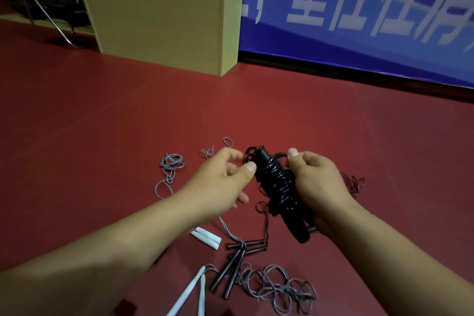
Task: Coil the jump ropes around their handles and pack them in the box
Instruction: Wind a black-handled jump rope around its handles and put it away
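The right hand [314, 182] is clamped around a black jump rope [278, 185], its handles held together and most of the cord already wound round them in a tight bundle. The left hand [225, 177], just left of that bundle, pinches the last loop of cord between thumb and forefinger near the handles' top end. So the step in hand looks like the finish of the coil on this rope: the loose end needs tucking or one last turn (the cord is springy, so I judge it will unwind if the grip slackens).

Around the bundle, on the red floor [102, 123], lie ropes not yet coiled: a grey cord [170, 164] to its left, white handles [207, 237] below and left, dark handles [230, 272] straight below with grey loops [282, 287] beside them. Far beyond the bundle, a tan wooden panel [159, 15] leans by a blue banner [359, 7]. No box shows in view, so the packing will call for finding it first.
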